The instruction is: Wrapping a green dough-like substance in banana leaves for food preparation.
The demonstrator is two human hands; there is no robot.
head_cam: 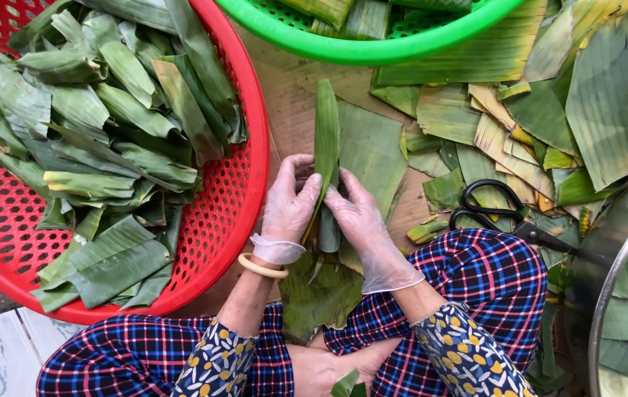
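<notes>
**Folding leaves: one basket well filled, plenty still loose**

Both gloved hands grasp one long green leaf (326, 140), held upright between the knees: the left hand (290, 206) pinches its left edge, the right hand (358, 217) its right edge, folding it lengthwise. The fold looks about half made. To the left, a red basket (244, 184) already holds a thick heap of folded leaves (108, 125), so much seems done. To the right, loose leaf pieces (520, 125) and scissors (501, 213) cover the floor; a green basket (373, 50) sits above, and a metal basin (608, 287) holds more leaves.
</notes>
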